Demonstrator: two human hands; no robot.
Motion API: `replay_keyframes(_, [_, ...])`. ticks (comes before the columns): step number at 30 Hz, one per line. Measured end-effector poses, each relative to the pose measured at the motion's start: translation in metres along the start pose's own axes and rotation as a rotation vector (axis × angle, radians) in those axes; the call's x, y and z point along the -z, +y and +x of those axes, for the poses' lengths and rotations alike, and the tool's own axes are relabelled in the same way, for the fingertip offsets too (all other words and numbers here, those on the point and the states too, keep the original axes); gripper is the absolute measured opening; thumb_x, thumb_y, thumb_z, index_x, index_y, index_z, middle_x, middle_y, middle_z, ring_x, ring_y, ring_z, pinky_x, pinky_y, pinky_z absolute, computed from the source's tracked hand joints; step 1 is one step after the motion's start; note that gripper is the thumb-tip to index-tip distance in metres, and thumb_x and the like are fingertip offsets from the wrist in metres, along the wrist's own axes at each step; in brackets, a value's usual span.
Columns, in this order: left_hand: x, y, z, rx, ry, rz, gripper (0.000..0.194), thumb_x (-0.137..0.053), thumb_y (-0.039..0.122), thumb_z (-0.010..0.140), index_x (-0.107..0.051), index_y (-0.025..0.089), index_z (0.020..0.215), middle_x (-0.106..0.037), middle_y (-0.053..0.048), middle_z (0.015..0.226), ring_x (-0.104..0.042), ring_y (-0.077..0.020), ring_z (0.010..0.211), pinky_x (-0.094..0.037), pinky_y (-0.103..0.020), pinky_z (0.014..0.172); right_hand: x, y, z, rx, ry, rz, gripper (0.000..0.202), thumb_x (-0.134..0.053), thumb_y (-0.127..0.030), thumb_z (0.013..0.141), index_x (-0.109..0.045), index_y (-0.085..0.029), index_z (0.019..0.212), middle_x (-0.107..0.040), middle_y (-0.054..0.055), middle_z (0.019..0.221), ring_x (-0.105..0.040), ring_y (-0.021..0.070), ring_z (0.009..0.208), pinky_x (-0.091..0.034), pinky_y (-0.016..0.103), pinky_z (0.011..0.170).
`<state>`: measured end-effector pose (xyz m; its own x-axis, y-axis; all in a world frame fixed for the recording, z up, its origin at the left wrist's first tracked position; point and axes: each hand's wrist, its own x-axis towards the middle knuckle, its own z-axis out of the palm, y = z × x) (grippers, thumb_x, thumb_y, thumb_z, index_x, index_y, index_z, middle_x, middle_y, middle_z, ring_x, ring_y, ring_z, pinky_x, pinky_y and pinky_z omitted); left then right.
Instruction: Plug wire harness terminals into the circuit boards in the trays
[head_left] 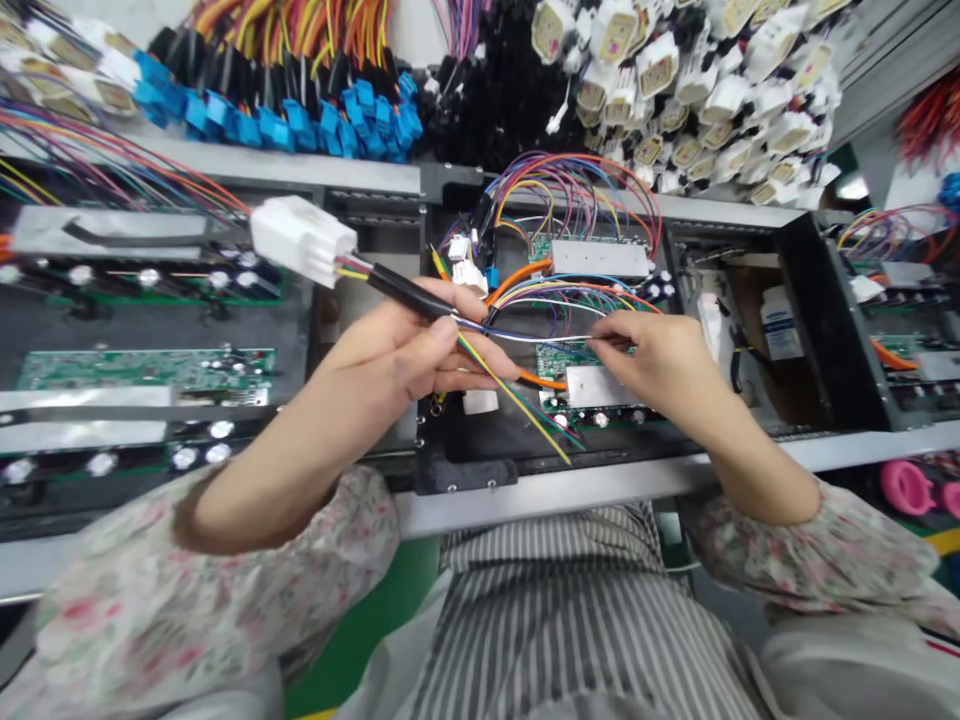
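Note:
My left hand (pixel 420 345) is closed around a black-sleeved cable (pixel 409 292) with a white connector (pixel 300 238) at its left end. Loose yellow and green wires (pixel 517 400) hang from the cable past my fingers. Blue and white wires (pixel 532 332) run from it to the right, where my right hand (pixel 637 345) pinches a thin wire between thumb and fingertips. Below that hand lies a green circuit board with a silver heat plate (pixel 596 386). Another board with a silver plate (pixel 600 258) sits behind, under an arc of coloured wires (pixel 581 170).
Blue connectors (pixel 300 122) and white connectors (pixel 675 80) hang in bundles along the back. More circuit boards (pixel 142 370) lie at the left. Right of my right hand, a tray holds a white bottle (pixel 780 322) and pliers (pixel 739 350). A metal rail (pixel 570 492) runs along the front.

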<state>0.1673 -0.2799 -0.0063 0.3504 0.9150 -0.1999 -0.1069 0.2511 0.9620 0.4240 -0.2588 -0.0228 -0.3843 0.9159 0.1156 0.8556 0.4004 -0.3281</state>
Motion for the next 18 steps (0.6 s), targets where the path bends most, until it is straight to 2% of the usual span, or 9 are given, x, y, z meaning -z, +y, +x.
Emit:
replay_keyframes(3, [-0.003,0.000,0.002,0.039,0.014,0.026,0.016,-0.041,0.027,0.092,-0.051,0.023,0.105,-0.072,-0.003,0.082,-0.073,-0.0203,0.076,-0.061,-0.036,0.072,-0.002,0.001,0.001,0.000,0.003,-0.016,0.014,-0.057,-0.015,0.080,-0.069,-0.020,0.076,-0.074,0.005,0.077,-0.067,0.0201,0.068,-0.045,0.031,0.062])
replay_keyframes(7, [-0.005,0.000,0.003,0.036,0.081,0.107,0.022,-0.043,0.030,0.091,-0.053,0.023,0.109,-0.068,-0.008,0.109,-0.073,-0.0202,0.079,-0.060,-0.032,0.067,-0.004,0.002,0.002,-0.010,0.003,-0.009,0.014,-0.056,-0.017,0.080,-0.069,-0.021,0.077,-0.073,0.005,0.077,-0.067,0.0205,0.069,-0.045,0.031,0.062])
replay_keyframes(9, [-0.005,0.000,0.002,0.024,0.091,0.099,0.022,-0.042,0.029,0.091,-0.054,0.023,0.109,-0.068,-0.008,0.113,-0.073,-0.0206,0.081,-0.061,-0.033,0.069,-0.005,0.003,0.002,-0.014,-0.003,-0.007,0.015,-0.056,-0.016,0.080,-0.070,-0.021,0.077,-0.073,0.005,0.077,-0.067,0.0200,0.068,-0.045,0.031,0.063])
replay_keyframes(14, [-0.007,-0.003,0.004,-0.012,0.088,0.046,0.018,-0.042,0.027,0.093,-0.053,0.024,0.107,-0.071,-0.006,0.101,-0.073,-0.0209,0.081,-0.061,-0.033,0.069,0.003,0.001,-0.001,0.015,-0.029,0.000,0.018,-0.057,-0.012,0.080,-0.072,-0.022,0.080,-0.075,0.004,0.081,-0.069,0.0207,0.073,-0.047,0.032,0.065])
replay_keyframes(18, [-0.008,-0.005,0.007,-0.004,0.147,-0.057,0.014,-0.049,0.028,0.091,-0.053,0.021,0.102,-0.070,-0.004,0.092,-0.072,-0.0178,0.076,-0.061,-0.031,0.067,0.014,-0.013,-0.007,0.060,0.027,0.080,0.015,-0.058,-0.017,0.086,-0.072,-0.021,0.083,-0.074,0.004,0.081,-0.068,0.0176,0.070,-0.048,0.029,0.065])
